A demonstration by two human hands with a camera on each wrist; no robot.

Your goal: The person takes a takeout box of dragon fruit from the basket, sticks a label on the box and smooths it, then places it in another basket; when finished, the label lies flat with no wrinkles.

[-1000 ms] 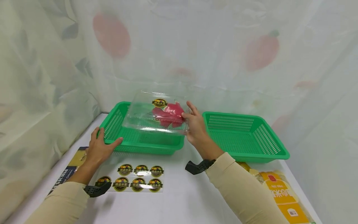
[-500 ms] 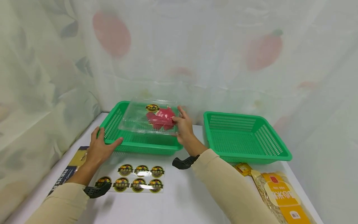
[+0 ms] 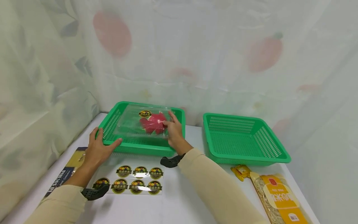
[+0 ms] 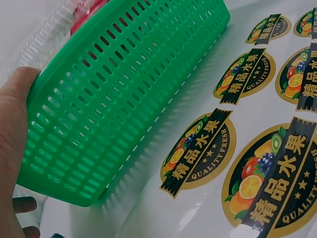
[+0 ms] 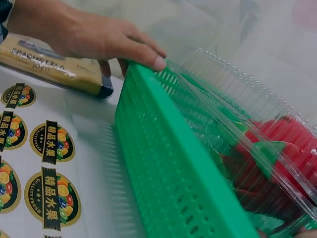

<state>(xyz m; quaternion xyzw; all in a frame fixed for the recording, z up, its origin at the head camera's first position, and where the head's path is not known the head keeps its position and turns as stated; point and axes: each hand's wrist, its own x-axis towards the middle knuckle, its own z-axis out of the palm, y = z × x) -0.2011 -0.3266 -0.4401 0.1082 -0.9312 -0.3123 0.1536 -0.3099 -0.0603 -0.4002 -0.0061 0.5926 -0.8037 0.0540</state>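
Note:
A clear plastic clamshell box (image 3: 127, 119) with a round fruit label and a red dragon fruit (image 3: 156, 121) in it is inside the left green basket (image 3: 139, 150), tilted. My right hand (image 3: 175, 132) grips the box's right end, thumb on top. My left hand (image 3: 98, 151) holds the basket's near left corner. In the right wrist view, the left hand's thumb (image 5: 156, 63) lies on the rim while other fingers are partly hidden behind the corner. Only fingertips of my right hand show at that view's bottom edge.
A second green basket (image 3: 237, 141) stands to the right. A sheet of round fruit stickers (image 3: 137, 185) lies before the left basket. A spaghetti pack (image 3: 65, 171) lies at left; a small yellow packet (image 3: 241, 171) and a noodle bag (image 3: 279, 199) lie at right.
My right hand has moved left and down, lowering the clamshell box with the dragon fruit into the left basket. The left hand has stayed at the basket's corner.

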